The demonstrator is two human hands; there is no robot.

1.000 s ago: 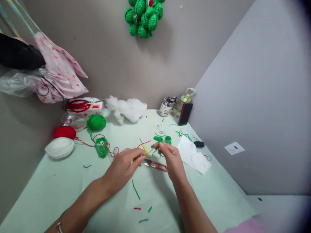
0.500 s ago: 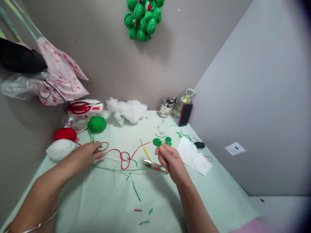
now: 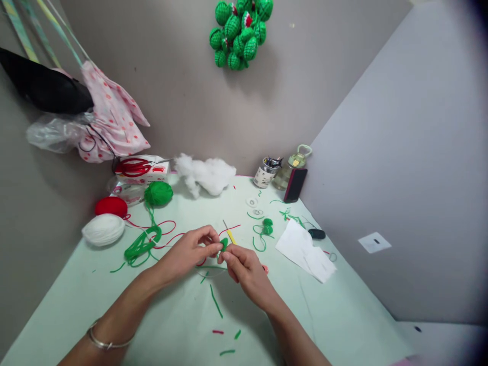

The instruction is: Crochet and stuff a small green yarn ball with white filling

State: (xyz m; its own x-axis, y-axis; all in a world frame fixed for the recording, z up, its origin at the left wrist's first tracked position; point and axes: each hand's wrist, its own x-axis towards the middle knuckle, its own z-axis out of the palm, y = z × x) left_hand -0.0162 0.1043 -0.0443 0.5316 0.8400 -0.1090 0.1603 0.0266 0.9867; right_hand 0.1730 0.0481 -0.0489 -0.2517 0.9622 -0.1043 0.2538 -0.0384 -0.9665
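A small green crocheted piece point(image 3: 224, 244) is pinched between the fingertips of both hands over the middle of the table. My left hand point(image 3: 192, 251) grips it from the left; its other fingers are curled. My right hand point(image 3: 246, 267) holds it from the right with thumb and forefinger. Just behind it lies a yellow-handled crochet hook point(image 3: 232, 237), partly hidden. Red-handled snips point(image 3: 266, 268) peek out past my right hand, mostly covered. Another green crocheted piece point(image 3: 268, 227) with a yarn tail rests farther back. Loops of green yarn point(image 3: 138, 248) lie left of my left hand.
Green point(image 3: 159, 193), red point(image 3: 111, 207) and white yarn balls point(image 3: 103, 230) sit at the left. White stuffing point(image 3: 208, 175) lies at the back, near a pen tin point(image 3: 264, 175), bottle point(image 3: 284, 175) and phone point(image 3: 296, 185). White paper point(image 3: 305, 249) lies right; yarn scraps point(image 3: 216, 301) in front.
My right hand has taken a green crocheted piece from the table and drawn it left and nearer. My left hand has moved right to meet it. The view has shifted slightly.
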